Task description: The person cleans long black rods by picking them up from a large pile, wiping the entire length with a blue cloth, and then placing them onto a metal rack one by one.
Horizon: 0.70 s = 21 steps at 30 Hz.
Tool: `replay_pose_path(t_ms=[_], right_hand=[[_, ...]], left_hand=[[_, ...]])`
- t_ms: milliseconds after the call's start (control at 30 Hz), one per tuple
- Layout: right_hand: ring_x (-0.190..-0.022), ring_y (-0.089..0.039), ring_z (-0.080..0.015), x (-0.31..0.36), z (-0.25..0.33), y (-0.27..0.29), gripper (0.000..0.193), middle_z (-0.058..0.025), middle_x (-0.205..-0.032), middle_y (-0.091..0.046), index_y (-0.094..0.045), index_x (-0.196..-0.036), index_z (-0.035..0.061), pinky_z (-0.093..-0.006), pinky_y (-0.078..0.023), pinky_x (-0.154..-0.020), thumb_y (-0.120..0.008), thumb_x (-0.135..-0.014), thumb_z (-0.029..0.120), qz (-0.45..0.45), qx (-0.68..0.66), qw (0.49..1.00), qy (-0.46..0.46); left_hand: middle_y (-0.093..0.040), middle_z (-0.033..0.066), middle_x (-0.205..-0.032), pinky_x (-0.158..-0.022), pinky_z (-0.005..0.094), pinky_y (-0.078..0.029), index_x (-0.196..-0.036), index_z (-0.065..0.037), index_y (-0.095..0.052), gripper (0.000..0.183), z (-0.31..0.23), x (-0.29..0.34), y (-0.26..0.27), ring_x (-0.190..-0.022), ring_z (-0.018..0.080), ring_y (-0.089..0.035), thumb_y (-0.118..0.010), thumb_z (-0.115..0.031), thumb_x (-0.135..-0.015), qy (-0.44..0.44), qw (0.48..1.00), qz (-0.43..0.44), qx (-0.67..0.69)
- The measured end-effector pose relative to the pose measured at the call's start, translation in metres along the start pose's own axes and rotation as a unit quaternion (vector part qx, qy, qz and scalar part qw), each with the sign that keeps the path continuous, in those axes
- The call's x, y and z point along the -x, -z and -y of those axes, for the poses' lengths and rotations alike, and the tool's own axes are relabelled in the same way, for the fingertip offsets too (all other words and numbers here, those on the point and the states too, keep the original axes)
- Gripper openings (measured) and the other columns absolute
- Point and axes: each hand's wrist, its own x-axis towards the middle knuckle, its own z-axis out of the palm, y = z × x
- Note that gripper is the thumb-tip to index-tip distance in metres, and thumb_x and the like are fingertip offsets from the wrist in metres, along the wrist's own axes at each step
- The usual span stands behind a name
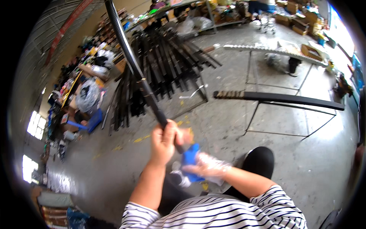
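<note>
1. Standing here, with 12 o'clock straight ahead of the worker, I see the long black pole (131, 59) rising from just in front of the body toward 11 o'clock.
2. The bare left hand (164, 140) is wrapped around the pole, near its lower end.
3. The right hand (207, 166), in a clear plastic glove, clasps a blue cloth (191, 152) close by that end; blur keeps me from telling whether cloth and pole touch.
4. My worry: one hand carries all that length, so a loosened grip could let the pole tip and drop.
5. A wide swing toward 2 o'clock might knock the black bar with the wrapped end (284, 98); the loose glove could also slip or snag.
6. My count: one pole in hand, one cloth, one glove; one wrapped bar at 2 o'clock; one pale jagged strip (267, 50) at 1 o'clock; one blue bin (93, 121) at 10 o'clock.
7. The heap of black poles (164, 57), between 11 and 12 o'clock, overlaps too much for an exact count; I'd say dozens.
</note>
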Motion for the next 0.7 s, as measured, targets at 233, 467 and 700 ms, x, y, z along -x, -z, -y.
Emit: replay_pose_path(t_ms=[233, 467, 700], right_hand=[[-0.092, -0.057, -0.0227, -0.050, -0.135, 0.015, 0.052, -0.0139, -0.102, -0.059, -0.054, -0.112, 0.0010, -0.0357, -0.044, -0.078, -0.057, -0.082, 0.044, -0.112, -0.126, 0.986, 0.017], [-0.113, -0.042, -0.0224, -0.032, -0.075, 0.055, 0.074, -0.0148, -0.124, -0.047, -0.043, -0.124, -0.0016, -0.0339, -0.032, -0.096, -0.049, -0.081, 0.059, -0.124, -0.244, 0.959, -0.073], [-0.123, -0.034, -0.0282, -0.028, -0.078, 0.062, 0.085, -0.0211, -0.132, -0.039, -0.036, -0.127, -0.0097, -0.0350, -0.025, -0.102, -0.046, -0.081, 0.061, -0.175, -0.221, 0.958, 0.042]], left_hand=[[-0.039, 0.0000, -0.046, -0.030, 0.0259, -0.035, -0.066, -0.010, -0.038, 0.035, 0.038, -0.035, -0.101, -0.031, 0.0123, -0.041, -0.049, -0.032, -0.091, 0.249, 0.962, 0.014, 0.113], [-0.043, 0.0047, -0.051, -0.028, 0.0283, -0.034, -0.071, -0.004, -0.038, 0.034, 0.116, -0.052, -0.220, -0.031, 0.0136, -0.042, -0.050, -0.029, -0.091, 0.349, 0.915, 0.116, 0.165], [-0.043, 0.0038, -0.053, -0.031, 0.0275, -0.036, -0.076, -0.005, -0.038, 0.033, 0.141, -0.055, -0.297, -0.033, 0.0128, -0.043, -0.050, -0.032, -0.090, 0.382, 0.894, 0.151, 0.179]])
